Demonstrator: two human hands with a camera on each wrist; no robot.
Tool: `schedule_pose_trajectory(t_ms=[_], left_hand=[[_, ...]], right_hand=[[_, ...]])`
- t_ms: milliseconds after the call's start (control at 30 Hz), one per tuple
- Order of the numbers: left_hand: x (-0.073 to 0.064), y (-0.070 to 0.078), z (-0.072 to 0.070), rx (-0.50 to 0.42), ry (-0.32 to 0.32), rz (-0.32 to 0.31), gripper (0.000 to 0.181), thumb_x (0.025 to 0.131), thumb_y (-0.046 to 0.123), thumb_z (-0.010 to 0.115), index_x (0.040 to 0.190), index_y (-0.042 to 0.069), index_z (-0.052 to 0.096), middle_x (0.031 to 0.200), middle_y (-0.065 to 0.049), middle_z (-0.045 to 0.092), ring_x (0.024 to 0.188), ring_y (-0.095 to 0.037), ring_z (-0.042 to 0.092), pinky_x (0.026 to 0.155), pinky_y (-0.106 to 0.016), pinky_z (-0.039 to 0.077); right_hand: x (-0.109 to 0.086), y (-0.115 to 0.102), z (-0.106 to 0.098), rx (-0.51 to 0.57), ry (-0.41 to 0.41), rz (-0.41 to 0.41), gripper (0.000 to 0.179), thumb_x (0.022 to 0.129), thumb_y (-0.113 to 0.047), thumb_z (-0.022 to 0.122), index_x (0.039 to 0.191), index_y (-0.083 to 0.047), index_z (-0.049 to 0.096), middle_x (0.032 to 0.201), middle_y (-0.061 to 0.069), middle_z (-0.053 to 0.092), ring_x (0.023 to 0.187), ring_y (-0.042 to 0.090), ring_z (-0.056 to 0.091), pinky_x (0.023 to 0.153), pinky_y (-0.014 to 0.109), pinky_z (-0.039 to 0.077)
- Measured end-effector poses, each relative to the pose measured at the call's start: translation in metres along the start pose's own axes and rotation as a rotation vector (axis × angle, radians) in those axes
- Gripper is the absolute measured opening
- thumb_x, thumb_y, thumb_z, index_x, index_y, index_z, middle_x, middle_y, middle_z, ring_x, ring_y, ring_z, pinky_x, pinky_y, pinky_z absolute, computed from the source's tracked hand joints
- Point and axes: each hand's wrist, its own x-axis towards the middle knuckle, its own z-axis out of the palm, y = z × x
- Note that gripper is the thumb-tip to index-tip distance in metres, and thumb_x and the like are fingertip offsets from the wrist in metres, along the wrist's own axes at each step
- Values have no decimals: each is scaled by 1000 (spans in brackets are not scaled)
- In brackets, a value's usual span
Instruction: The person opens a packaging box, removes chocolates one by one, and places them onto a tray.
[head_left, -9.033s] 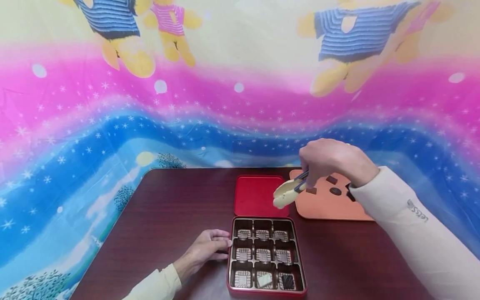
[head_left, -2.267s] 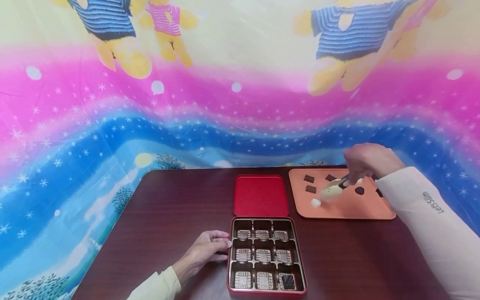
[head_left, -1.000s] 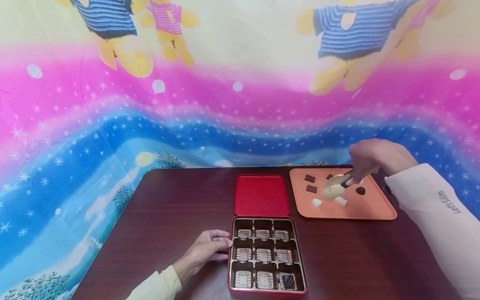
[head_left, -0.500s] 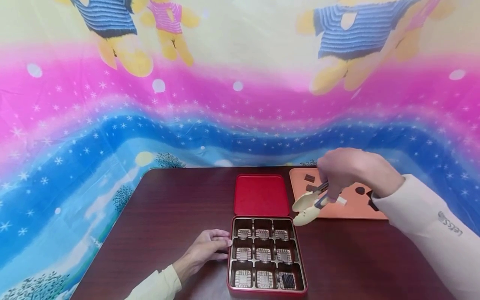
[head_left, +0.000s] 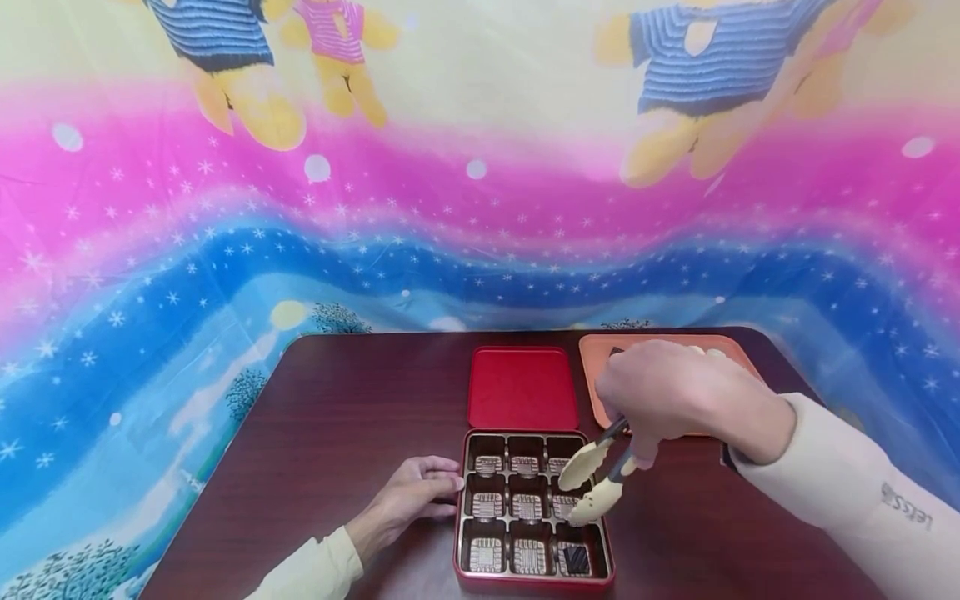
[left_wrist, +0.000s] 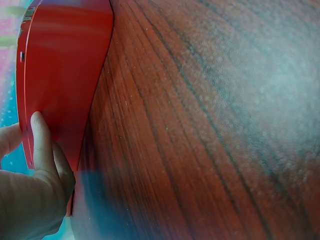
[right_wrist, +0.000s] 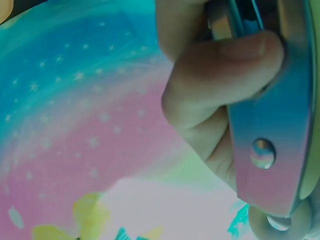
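My right hand (head_left: 667, 392) grips a pair of tongs (right_wrist: 272, 125) by the metal handles, thumb along one arm. The tongs' cream tips (head_left: 596, 504) stand spread apart over the right column of the red tin box (head_left: 459, 533), with nothing seen between them. The box has a brown tray insert with rows of square compartments. A dark chocolate piece (head_left: 576, 559) lies in its near right compartment; the near middle one holds nothing. My left hand (head_left: 412, 500) rests its fingertips against the box's left wall (left_wrist: 65, 75), fingers extended.
Behind the box lies a flat red lid (head_left: 522, 387). An orange tray (head_left: 596, 354) sits at the back right, mostly hidden by my right hand, with pale pieces (head_left: 708, 351) showing at its far edge. A patterned cloth (head_left: 480, 217) hangs behind the table (head_left: 360, 392).
A white piece left the near middle compartment and went onto the orange tray earlier. Since then the right hand has brought the spread tongs from the tray to the box. The left hand stays put.
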Motion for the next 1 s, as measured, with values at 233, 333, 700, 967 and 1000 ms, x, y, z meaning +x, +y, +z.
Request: schedule_pose_trajectory(t_ms=[233, 333, 700, 967, 1000], left_hand=[[0, 0, -1, -1, -5, 1, 51, 87, 7, 69, 128, -16, 48, 103, -14, 67, 87, -17, 67, 78, -35, 63], [0, 0, -1, -1, -5, 4, 51, 88, 7, 68, 128, -16, 48, 104, -15, 67, 87, -17, 67, 78, -36, 64], [0, 0, 0, -6, -9, 6, 51, 87, 8, 69, 128, -16, 49, 103, -14, 67, 88, -17, 67, 80, -36, 63], [0, 0, 0, -9, -10, 6, 51, 87, 7, 69, 128, -16, 48, 104, -15, 67, 88, -17, 67, 80, -36, 63], [0, 0, 0, -9, -10, 6, 51, 87, 7, 69, 128, -16, 48, 104, -15, 67, 88, -17, 67, 80, -36, 63]], right_hand=[[2, -18, 8, -91, -34, -10, 38, 55, -28, 93, 55, -25, 55, 56, -11, 48, 57, 13, 42, 46, 29, 36], [4, -23, 13, -118, -40, -18, 40, 53, -32, 94, 58, -25, 55, 57, -13, 49, 57, 12, 43, 47, 29, 39], [10, -36, 21, -175, -81, -42, 46, 51, -43, 97, 63, -21, 58, 60, -13, 50, 57, 10, 46, 50, 26, 46], [12, -38, 22, -195, -98, -22, 48, 50, -45, 97, 64, -21, 58, 61, -12, 50, 57, 11, 46, 51, 27, 46], [13, -39, 23, -199, -102, -17, 48, 50, -45, 97, 64, -20, 58, 61, -11, 50, 58, 11, 46, 51, 27, 46]])
